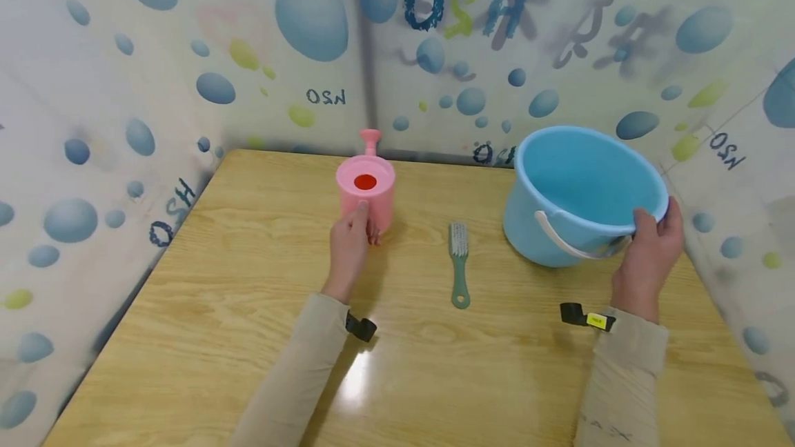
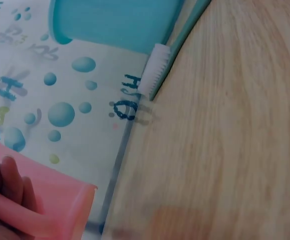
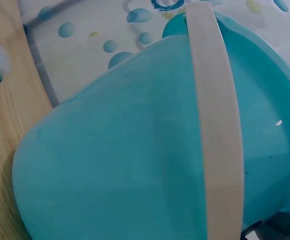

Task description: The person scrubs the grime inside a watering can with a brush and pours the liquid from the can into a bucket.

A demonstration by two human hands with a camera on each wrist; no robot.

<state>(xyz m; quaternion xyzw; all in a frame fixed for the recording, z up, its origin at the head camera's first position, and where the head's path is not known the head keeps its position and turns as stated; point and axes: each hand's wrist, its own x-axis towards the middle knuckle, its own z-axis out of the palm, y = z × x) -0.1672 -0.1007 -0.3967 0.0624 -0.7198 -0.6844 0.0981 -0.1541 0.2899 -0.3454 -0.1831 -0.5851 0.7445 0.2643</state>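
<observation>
My left hand (image 1: pixel 350 243) grips the handle of a pink watering can (image 1: pixel 383 200), with its spout toward the wall and a red opening showing on top. In the left wrist view, curled fingers (image 2: pixel 12 181) wrap the handle of the watering can (image 2: pixel 67 202). On the right, my right hand (image 1: pixel 649 257) holds the rim of a light blue bucket (image 1: pixel 537 226), thumb on the near side. The bucket's white handle (image 3: pixel 218 140) hangs down in front. Between the two lies a green hairbrush (image 1: pixel 459 271), bristles up, touched by neither hand.
All stand on a wood-grain table (image 1: pixel 428 378). Behind and at both sides hangs a white curtain (image 1: pixel 248 40) printed with blue and green spots. A dark camera strap (image 1: pixel 360 327) sits on the left wrist, another camera (image 1: pixel 573 314) on the right.
</observation>
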